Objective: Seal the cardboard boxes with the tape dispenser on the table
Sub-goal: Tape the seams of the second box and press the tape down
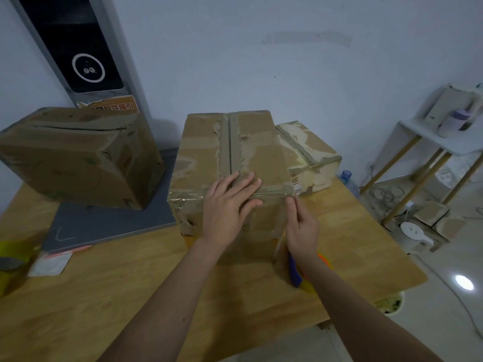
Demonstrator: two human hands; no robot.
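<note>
Head view: 3 cardboard boxes on the wooden table [109, 296]. Middle box [230, 163] sits at table centre, top flaps closed, seam running away from the camera, a strip of clear tape [271, 192] along its near top edge. Left hand [230, 205] lies flat over that near edge, fingers straight and spread, pressing the tape, gripping nothing. Right hand [300, 228] is at the box's near right corner, fingertips pinching the tape end. Tape dispenser [296, 273], blue with orange/yellow parts, lies on the table just near of the box, mostly hidden under the right wrist. Left box [75, 158] stands tilted toward the far left corner, resting on a grey board [104, 226]. Small box [311, 155] touches the middle box's right side, near the far right edge.
</note>
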